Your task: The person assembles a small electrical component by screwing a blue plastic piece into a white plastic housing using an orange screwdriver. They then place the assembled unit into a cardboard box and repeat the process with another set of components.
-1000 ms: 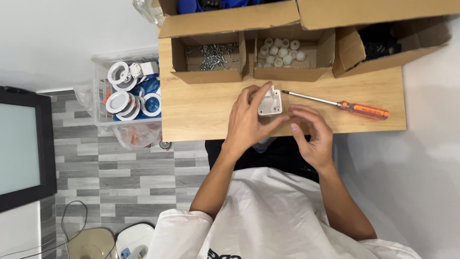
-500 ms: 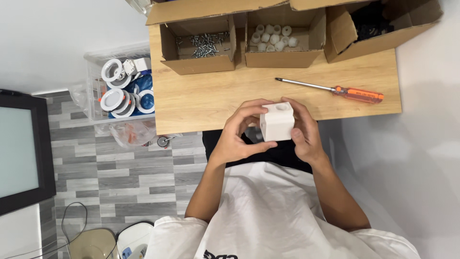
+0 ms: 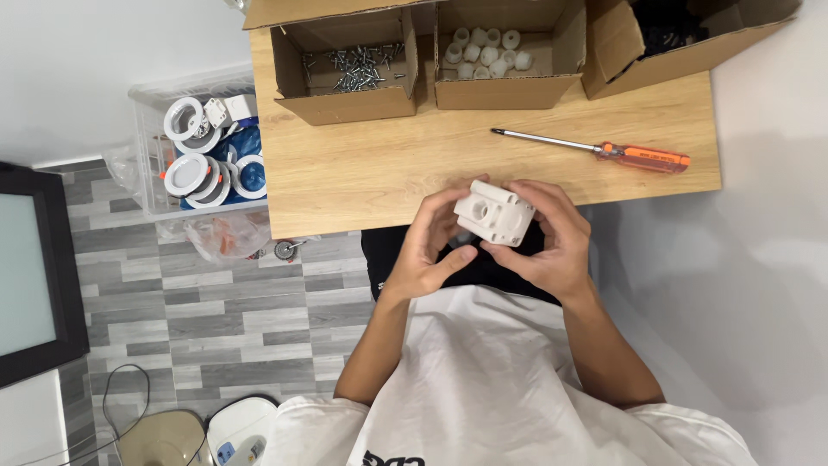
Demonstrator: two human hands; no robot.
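Note:
A small white plastic block (image 3: 495, 211) with round holes in its faces is held between both hands at the near edge of the wooden table (image 3: 379, 168). My left hand (image 3: 429, 246) cups its left side, thumb under the block. Around its right side wraps my right hand (image 3: 552, 237), fingers curled over the top. On the table behind them lies a screwdriver (image 3: 604, 151) with an orange handle, its tip pointing left.
Three open cardboard boxes stand along the table's far edge: one with screws (image 3: 354, 69), one with white round fittings (image 3: 487, 47), one with dark parts (image 3: 673, 34). A clear bin (image 3: 203, 151) of white ring-shaped parts sits left of the table. A dark screen (image 3: 30, 267) stands at far left.
Both hands have drawn the white block back from the middle of the table to its near edge and turned it, so a face with holes now shows.

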